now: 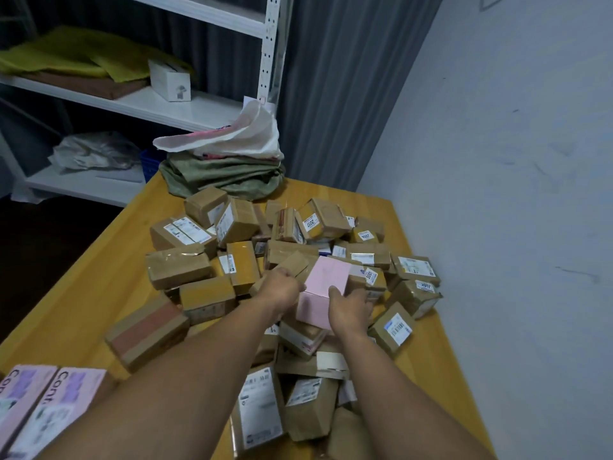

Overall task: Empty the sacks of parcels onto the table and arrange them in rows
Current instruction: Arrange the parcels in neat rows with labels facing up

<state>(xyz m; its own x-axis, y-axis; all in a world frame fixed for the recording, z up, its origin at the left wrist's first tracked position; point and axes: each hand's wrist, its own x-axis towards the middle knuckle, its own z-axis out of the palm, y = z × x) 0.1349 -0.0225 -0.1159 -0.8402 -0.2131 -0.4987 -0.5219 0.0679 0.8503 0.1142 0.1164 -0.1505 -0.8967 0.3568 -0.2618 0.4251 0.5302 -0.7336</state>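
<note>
A loose heap of brown taped parcels (238,224) covers the middle of the yellow table (83,293). In the heap's centre lies a pink box (323,287). My left hand (282,287) grips its left edge and my right hand (350,307) grips its right side, fingers curled over it. Two pink boxes (43,410) lie side by side at the table's near left corner. Emptied sacks, green (225,174) below and white (238,137) on top, are piled at the table's far end.
A white metal shelf unit (185,107) stands behind the table at left, holding yellow bags, a white carton and crumpled plastic. A grey curtain hangs at the back. A pale wall runs close along the table's right edge. Bare tabletop shows on the left side.
</note>
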